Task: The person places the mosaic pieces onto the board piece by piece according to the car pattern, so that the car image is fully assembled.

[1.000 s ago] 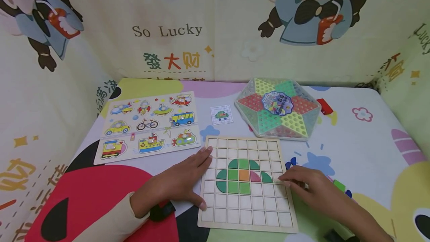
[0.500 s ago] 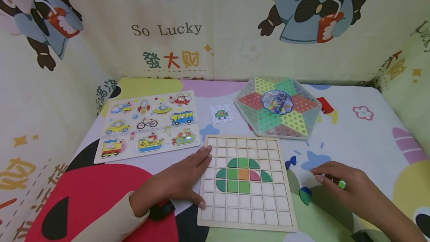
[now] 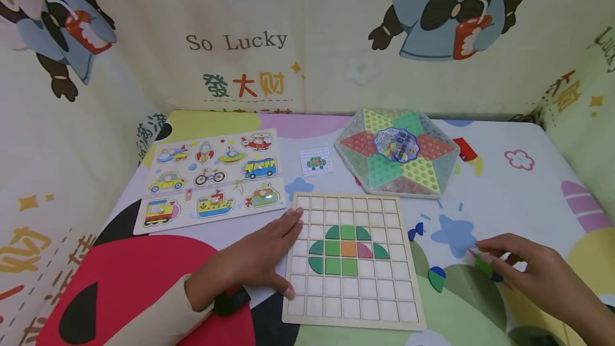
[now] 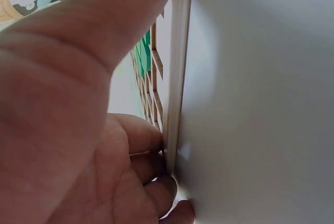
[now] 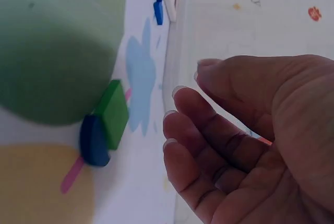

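Observation:
My left hand (image 3: 254, 252) rests along the left edge of a wooden grid board (image 3: 353, 326), fingers and thumb spread against the rim. In the board's cells sit green squares (image 3: 332, 249), an orange square (image 3: 348, 249), a pink quarter-round (image 3: 364, 250) and several dark green quarter-rounds (image 3: 381, 252). My right hand (image 3: 538, 268) hovers right of the board, fingers loosely bent with nothing between them. Near its fingertips lie a loose green square (image 5: 113, 114) and a dark blue rounded piece (image 5: 93, 141), touching in the right wrist view.
Blue pieces (image 3: 416, 231) and a blue-and-green pair (image 3: 436, 279) lie just right of the board. Behind it stand a small pattern card (image 3: 316, 162) and a hexagonal Chinese checkers box (image 3: 451, 162). A vehicle puzzle board (image 3: 192, 164) lies back left; a red piece (image 3: 464, 149), back right.
My right hand has moved from the board's right edge out to the right, over the loose green and blue pieces. My left hand stays on the board's edge.

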Demonstrator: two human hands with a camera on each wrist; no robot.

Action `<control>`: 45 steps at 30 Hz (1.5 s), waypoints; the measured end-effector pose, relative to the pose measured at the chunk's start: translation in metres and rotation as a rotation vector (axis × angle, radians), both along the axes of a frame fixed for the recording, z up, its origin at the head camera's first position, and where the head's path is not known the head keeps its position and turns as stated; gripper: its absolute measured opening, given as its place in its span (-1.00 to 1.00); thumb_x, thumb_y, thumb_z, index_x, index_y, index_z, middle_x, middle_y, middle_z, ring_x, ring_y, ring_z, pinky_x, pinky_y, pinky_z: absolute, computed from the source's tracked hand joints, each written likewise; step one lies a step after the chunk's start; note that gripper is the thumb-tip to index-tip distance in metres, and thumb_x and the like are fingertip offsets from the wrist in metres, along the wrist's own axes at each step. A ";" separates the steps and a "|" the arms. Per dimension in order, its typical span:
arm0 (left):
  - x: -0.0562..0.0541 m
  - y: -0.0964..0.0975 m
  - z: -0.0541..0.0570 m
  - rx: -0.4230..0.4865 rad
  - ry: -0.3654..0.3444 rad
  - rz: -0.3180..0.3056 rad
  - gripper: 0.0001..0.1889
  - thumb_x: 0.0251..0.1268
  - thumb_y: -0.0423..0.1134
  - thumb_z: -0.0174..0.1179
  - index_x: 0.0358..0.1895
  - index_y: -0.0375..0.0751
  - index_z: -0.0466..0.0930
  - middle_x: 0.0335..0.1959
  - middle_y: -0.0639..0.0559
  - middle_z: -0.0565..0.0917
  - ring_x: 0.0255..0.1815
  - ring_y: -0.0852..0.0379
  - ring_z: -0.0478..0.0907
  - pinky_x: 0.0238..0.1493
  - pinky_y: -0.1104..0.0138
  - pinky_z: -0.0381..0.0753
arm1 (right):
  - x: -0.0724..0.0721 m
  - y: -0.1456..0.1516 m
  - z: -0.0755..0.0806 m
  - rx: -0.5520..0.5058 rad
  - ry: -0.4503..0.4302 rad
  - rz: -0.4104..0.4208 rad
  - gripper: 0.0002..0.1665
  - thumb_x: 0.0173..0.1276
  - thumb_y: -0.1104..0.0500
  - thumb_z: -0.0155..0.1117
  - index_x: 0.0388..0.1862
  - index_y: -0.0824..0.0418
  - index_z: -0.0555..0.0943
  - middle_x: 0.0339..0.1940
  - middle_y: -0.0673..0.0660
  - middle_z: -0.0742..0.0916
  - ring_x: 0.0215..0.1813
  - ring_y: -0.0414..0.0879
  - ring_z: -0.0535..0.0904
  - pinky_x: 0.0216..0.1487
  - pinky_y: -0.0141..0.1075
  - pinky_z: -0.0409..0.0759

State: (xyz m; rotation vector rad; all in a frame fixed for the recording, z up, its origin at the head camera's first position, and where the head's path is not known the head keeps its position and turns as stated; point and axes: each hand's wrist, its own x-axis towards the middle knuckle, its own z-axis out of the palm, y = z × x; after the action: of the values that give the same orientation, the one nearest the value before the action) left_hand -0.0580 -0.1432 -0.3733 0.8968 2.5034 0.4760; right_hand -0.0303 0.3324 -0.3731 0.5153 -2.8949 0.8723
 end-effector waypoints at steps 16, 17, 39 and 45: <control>0.001 0.001 0.000 0.001 -0.007 0.004 0.27 -0.23 0.27 0.48 0.55 -0.23 -0.02 0.59 -0.05 -0.15 0.57 -0.03 -0.27 0.43 0.06 0.08 | 0.005 0.029 -0.024 -0.006 -0.116 -0.078 -0.66 0.09 0.38 0.50 -0.14 0.19 0.66 -0.37 -0.23 0.65 -0.41 -0.37 0.53 -0.41 -0.58 0.47; 0.001 0.002 0.000 0.004 -0.009 0.004 0.27 -0.23 0.27 0.48 0.55 -0.23 -0.02 0.59 -0.06 -0.15 0.57 -0.02 -0.27 0.43 0.06 0.07 | 0.005 0.029 -0.024 -0.004 -0.112 -0.080 -0.65 0.06 0.38 0.51 -0.14 0.19 0.66 -0.38 -0.23 0.64 -0.41 -0.37 0.51 -0.42 -0.59 0.46; 0.000 0.003 0.000 0.011 -0.012 0.012 0.26 -0.23 0.24 0.50 0.54 -0.23 0.01 0.59 -0.06 -0.13 0.57 -0.02 -0.25 0.43 0.06 0.07 | 0.004 -0.007 -0.024 0.167 -0.087 -0.060 -0.58 -0.16 0.39 0.61 -0.26 0.14 0.69 -0.39 -0.10 0.53 -0.48 -0.38 0.32 -0.54 -0.42 0.45; 0.000 0.002 0.000 0.014 -0.014 0.016 0.26 -0.23 0.24 0.50 0.54 -0.23 0.01 0.59 -0.06 -0.13 0.57 -0.03 -0.26 0.44 0.06 0.06 | 0.001 -0.012 -0.022 0.161 -0.122 -0.051 -0.61 -0.12 0.41 0.59 -0.33 0.13 0.64 -0.40 -0.09 0.50 -0.46 -0.35 0.31 -0.53 -0.43 0.43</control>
State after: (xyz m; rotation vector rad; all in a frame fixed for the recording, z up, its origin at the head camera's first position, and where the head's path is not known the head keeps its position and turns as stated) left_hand -0.0579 -0.1417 -0.3733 0.8764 2.4988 0.5035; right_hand -0.0295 0.3199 -0.3949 0.4112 -3.0927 0.6905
